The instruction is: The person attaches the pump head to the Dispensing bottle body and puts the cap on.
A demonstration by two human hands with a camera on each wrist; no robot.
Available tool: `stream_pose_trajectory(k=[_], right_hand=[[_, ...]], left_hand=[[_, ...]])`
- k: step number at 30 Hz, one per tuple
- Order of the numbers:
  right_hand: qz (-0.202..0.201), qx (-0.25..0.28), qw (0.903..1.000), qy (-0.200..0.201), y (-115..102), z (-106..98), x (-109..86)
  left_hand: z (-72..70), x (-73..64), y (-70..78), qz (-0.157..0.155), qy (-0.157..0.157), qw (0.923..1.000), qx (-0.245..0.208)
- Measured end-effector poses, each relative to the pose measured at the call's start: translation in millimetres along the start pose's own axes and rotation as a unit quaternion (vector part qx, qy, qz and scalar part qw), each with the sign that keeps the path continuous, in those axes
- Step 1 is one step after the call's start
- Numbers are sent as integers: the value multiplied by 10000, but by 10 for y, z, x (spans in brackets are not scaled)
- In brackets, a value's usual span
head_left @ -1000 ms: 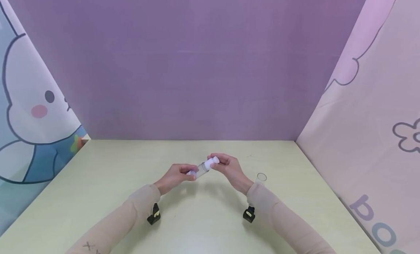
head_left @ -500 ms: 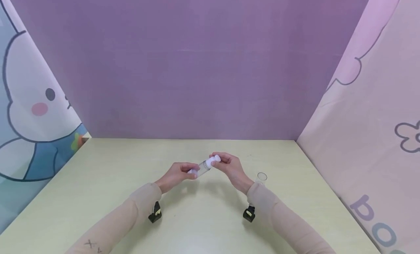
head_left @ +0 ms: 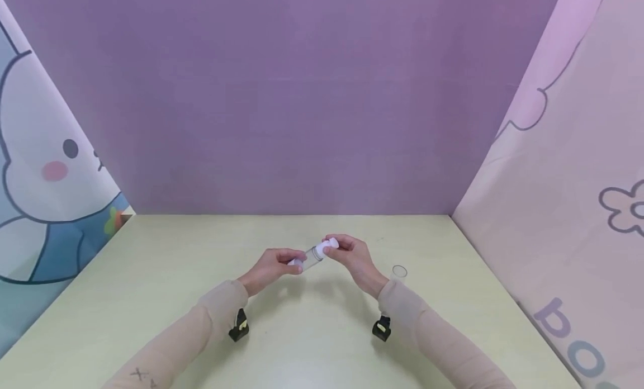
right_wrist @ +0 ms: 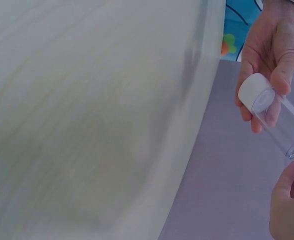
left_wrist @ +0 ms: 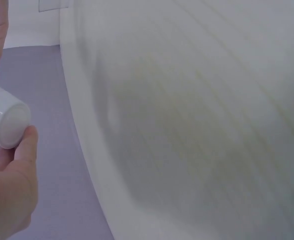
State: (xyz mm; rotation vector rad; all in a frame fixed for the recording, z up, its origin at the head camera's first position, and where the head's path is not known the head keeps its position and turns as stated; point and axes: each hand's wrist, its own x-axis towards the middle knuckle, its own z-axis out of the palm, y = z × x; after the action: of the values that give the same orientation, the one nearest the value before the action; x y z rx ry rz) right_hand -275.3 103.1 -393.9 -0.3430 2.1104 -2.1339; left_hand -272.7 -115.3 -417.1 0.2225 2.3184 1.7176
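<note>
A clear cylindrical bottle (head_left: pixel 311 259) with white ends is held tilted above the table between both hands. My left hand (head_left: pixel 271 269) pinches its lower white end (right_wrist: pixel 257 93) between thumb and fingers. The upper white top (head_left: pixel 328 247), narrower with a flared tip, is pinched by my right hand (head_left: pixel 354 260). In the left wrist view the white base (left_wrist: pixel 12 122) faces the camera beside the left fingers. The right wrist view shows the transparent wall (right_wrist: pixel 283 122) running between the two hands, with the right hand cut off by the frame edge.
A clear open-rimmed cylinder (head_left: pixel 399 273) stands on the pale table (head_left: pixel 322 333), just beyond the right wrist. A purple panel (head_left: pixel 302 126) rises behind the table, with printed panels at both sides. Black wrist devices (head_left: pixel 238 325) hang below each sleeve.
Both hands and the bottle have shifted very slightly to the right. Their hold on it looks the same, and the clear cylinder stays in place on the table.
</note>
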Motion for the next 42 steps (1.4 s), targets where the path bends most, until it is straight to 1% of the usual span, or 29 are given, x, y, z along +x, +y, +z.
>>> stream_pose_trajectory(k=[4, 10, 15, 18, 22, 26, 29, 31, 35, 39, 42], right_hand=[[56, -116, 9999, 20, -8, -9, -2], [7, -196, 9997, 112, -15, -24, 4], [74, 62, 9999, -102, -10, -25, -17], [-43, 317, 9990, -312, -33, -39, -22], [-271, 731, 9954, -561, -105, -75, -12], [-305, 1084, 9915, -656, -135, -88, -31], [-272, 1140, 9907, -698, -118, -67, -47], [-329, 1122, 9905, -722, -101, -48, -40], [-402, 1128, 9908, -634, -79, -17, -14], [-294, 1255, 9900, -568, -70, 12, -6], [-226, 1250, 9896, -673, -74, 43, 3]], left_hand=[[26, -14, 10, 29, -5, 10000, 10], [36, 5, 12, 122, -45, 9999, 71], [29, 19, -23, 81, -10, 9999, 66], [17, -11, 9, 127, -11, 9998, 126], [-10, -1, 62, 269, -84, 9994, 182], [-23, 51, 46, 210, -76, 9997, 80], [-30, 49, 18, 133, -63, 9999, 20], [-37, 43, 10, 144, -64, 9999, 27], [-45, 25, 28, 154, -92, 9998, 92], [-51, -1, 51, 23, -196, 9996, 209], [-69, -15, 50, -20, -176, 9996, 240]])
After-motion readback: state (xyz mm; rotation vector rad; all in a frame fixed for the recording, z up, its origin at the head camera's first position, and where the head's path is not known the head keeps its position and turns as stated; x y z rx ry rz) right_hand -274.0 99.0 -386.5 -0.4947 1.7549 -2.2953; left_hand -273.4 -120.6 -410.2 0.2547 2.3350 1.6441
